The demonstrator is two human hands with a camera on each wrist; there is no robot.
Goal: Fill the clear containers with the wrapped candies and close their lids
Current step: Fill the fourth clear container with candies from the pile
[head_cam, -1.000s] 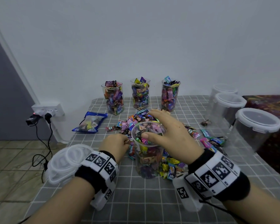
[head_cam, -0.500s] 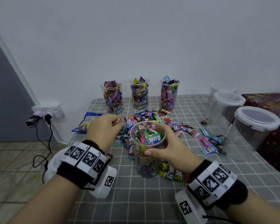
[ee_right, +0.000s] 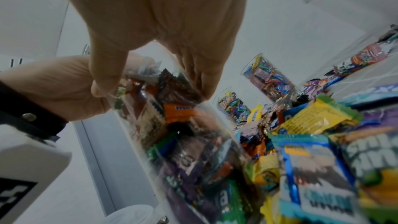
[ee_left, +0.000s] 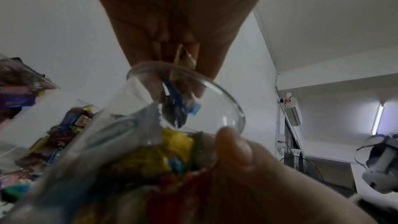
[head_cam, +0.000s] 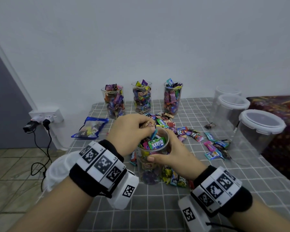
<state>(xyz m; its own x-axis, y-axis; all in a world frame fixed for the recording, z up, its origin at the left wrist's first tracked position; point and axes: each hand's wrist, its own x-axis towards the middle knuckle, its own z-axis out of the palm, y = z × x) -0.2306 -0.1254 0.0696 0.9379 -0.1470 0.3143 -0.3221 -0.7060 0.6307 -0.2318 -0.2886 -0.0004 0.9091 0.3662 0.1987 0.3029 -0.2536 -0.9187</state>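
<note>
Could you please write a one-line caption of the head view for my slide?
Left hand drops wrapped candies into a clear plastic cup gripped by the right hand.

dim even light | wide-angle edge warp | wrist views blurred

Left hand (ee_left: 172, 14) pinching candies (ee_left: 183, 94) over cup (ee_left: 150, 134), seemingly blue-wrapped

"Relaxa" on green candy wrapper (head_cam: 156, 143) inside held clear cup (head_cam: 151, 166); also on teal wrapper (head_cam: 170, 82) topping rightmost filled cup (head_cam: 172, 99).
</note>
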